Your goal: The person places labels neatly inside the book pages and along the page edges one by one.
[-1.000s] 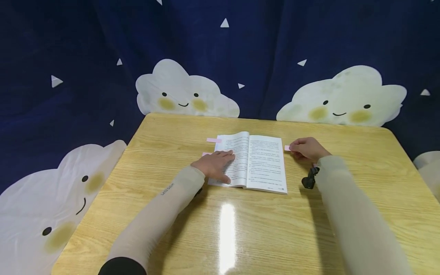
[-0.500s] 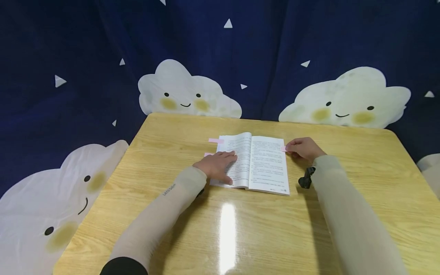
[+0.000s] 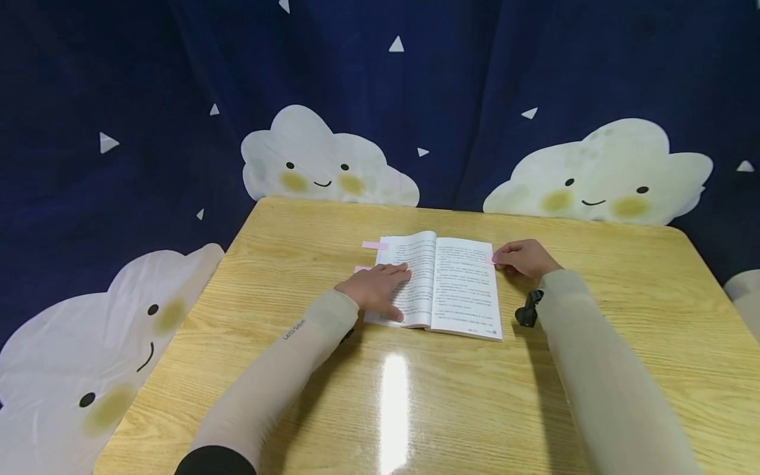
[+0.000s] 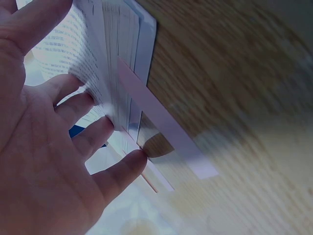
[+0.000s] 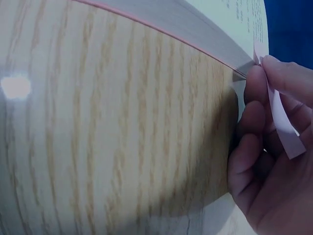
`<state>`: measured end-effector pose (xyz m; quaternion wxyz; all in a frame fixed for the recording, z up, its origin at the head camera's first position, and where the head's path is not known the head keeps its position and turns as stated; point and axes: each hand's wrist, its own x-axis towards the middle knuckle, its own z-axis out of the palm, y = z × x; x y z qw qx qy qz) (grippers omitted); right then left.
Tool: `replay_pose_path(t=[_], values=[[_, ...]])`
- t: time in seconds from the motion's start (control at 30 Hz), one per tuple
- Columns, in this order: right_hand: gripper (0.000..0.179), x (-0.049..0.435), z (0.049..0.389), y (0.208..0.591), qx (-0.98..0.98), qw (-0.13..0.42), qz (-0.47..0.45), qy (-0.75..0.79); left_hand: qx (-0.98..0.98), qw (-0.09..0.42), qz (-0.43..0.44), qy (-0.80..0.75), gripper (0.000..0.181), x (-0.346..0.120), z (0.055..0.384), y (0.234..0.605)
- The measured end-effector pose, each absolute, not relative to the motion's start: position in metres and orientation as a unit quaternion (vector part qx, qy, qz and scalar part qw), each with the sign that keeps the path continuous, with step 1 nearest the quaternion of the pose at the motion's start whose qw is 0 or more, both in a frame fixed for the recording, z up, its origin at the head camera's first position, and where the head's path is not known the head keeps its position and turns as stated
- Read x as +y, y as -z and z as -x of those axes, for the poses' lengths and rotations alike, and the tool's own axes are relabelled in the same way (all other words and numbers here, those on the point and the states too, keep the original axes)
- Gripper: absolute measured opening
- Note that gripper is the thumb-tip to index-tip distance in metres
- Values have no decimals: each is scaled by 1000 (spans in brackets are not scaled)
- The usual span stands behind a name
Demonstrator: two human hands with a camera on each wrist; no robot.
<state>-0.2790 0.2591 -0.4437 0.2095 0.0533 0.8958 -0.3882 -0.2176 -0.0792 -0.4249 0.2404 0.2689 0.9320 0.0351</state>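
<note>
Pink strip point(image 5: 284, 122) is apparently being stuck at the right edge of the open book point(image 3: 466, 285), right hand point(image 3: 526, 258) pinching it; left hand point(image 3: 375, 289), fingers spread, is resting on the left page point(image 3: 420, 291); pressing seems needed next.

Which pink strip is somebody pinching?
The pink strip at the book's right edge, between the right hand's fingers; the other strips stick out past the left edge.

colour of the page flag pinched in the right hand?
Pale pink; the right wrist view shows the page flag best.
</note>
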Motion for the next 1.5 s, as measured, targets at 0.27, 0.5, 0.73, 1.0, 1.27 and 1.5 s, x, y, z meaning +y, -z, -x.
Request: replay_pose_path(t=[0.27,0.5,0.73,1.0,1.27,1.5], values=[[30,260,281,449,905,207,-45,370,932,243,-266,-35,93,-79,217,426],[30,261,284,452,909,209,-32,360,931,244,-268,-33,92,-79,217,426],[34,260,286,452,911,218,-43,347,931,246,-268,-34,92,-79,218,426],[34,261,289,453,914,214,-40,343,931,246,-268,-33,92,-78,219,426],[34,263,292,450,917,218,-36,331,932,240,-270,-31,93,-78,221,425],[31,260,296,445,929,219,-22,298,930,241,-275,-41,93,-78,222,425]])
